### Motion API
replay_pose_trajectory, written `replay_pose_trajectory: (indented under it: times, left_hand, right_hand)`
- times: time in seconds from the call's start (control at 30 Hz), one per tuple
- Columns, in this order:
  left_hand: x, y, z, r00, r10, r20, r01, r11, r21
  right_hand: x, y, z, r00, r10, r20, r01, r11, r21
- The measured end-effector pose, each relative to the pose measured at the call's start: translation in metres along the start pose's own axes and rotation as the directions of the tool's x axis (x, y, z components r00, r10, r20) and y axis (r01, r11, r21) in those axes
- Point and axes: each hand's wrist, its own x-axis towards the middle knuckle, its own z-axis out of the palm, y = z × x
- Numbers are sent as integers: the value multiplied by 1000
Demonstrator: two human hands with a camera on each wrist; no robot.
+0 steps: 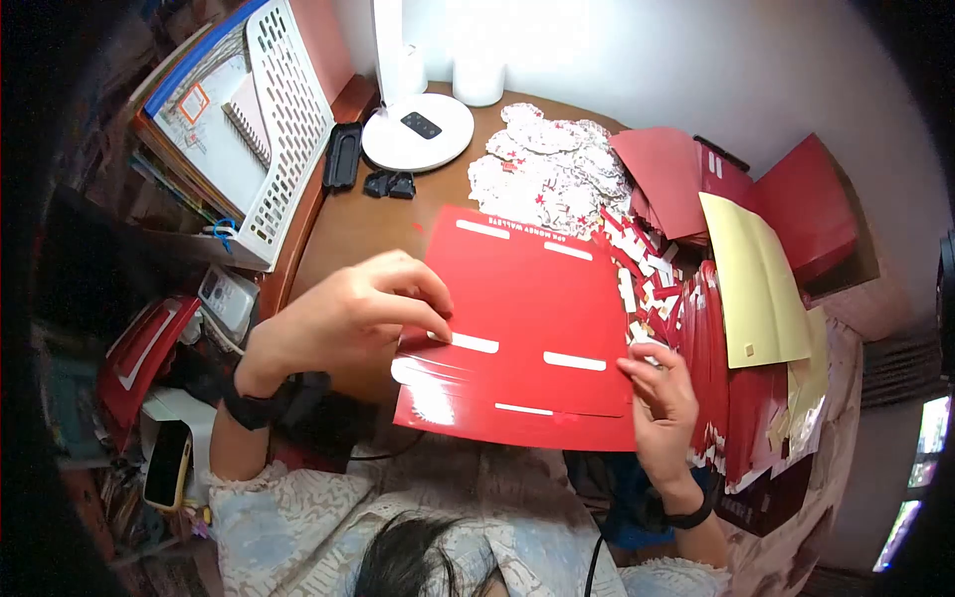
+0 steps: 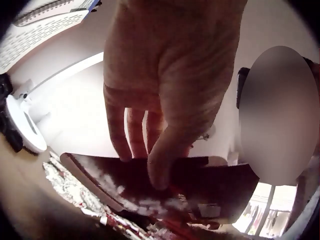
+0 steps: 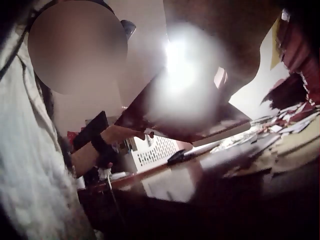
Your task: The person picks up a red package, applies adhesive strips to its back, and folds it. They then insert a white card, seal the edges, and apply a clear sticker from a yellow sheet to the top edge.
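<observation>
A large red printed sheet [image 1: 517,298] with several white slots is held above the desk, tilted, its lower part shiny. My left hand [image 1: 363,303] pinches its left side, fingertips by a white slot; in the left wrist view the thumb of the left hand [image 2: 165,90] lies on the near face of the dark sheet [image 2: 135,185], fingers behind. At the sheet's right edge my right hand [image 1: 662,408] grips with curled fingers and thumb. In the right wrist view glare and blur cover much of the sheet [image 3: 175,120], and that hand's fingers cannot be made out.
White cut scraps [image 1: 557,169] are piled at the back, with red and white bits [image 1: 652,289] beside them. Red sheets [image 1: 701,368] and a yellow sheet [image 1: 756,284] stand at the right. A lamp base [image 1: 418,132], black cases [image 1: 343,154] and a white file rack [image 1: 288,129] are at the left.
</observation>
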Motion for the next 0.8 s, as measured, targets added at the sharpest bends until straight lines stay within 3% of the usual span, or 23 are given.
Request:
replay_pose_trajectory:
  times: [0.07, 0.17, 0.27, 0.37, 0.47, 0.67, 0.8]
  left_hand:
    - [-6, -9, 19, 991, -60, 120, 50, 996, 79]
    - [-17, -18, 45, 966, -180, 186, 148, 973, 175]
    - [-24, -22, 59, 962, -192, 192, 144, 960, 239]
    - [-23, -14, 69, 973, -164, 160, 139, 978, 153]
    - [-21, -4, 79, 964, -124, 235, 94, 986, 135]
    - [-25, -3, 91, 954, -149, 260, 86, 967, 239]
    - [-27, 2, 95, 970, -96, 223, 23, 950, 312]
  right_hand:
    - [-6, 9, 2, 992, -18, 121, 33, 991, -126]
    - [-17, 23, 3, 972, 8, 236, 52, 967, -249]
    - [-23, 29, 5, 948, 34, 316, 67, 951, -303]
    - [-20, 24, 11, 932, -82, 354, 244, 863, -442]
    - [-19, 19, 19, 877, -138, 460, 317, 885, -340]
    - [-14, 24, 30, 815, -192, 547, 433, 828, -355]
    - [-12, 24, 31, 749, -270, 605, 579, 711, -399]
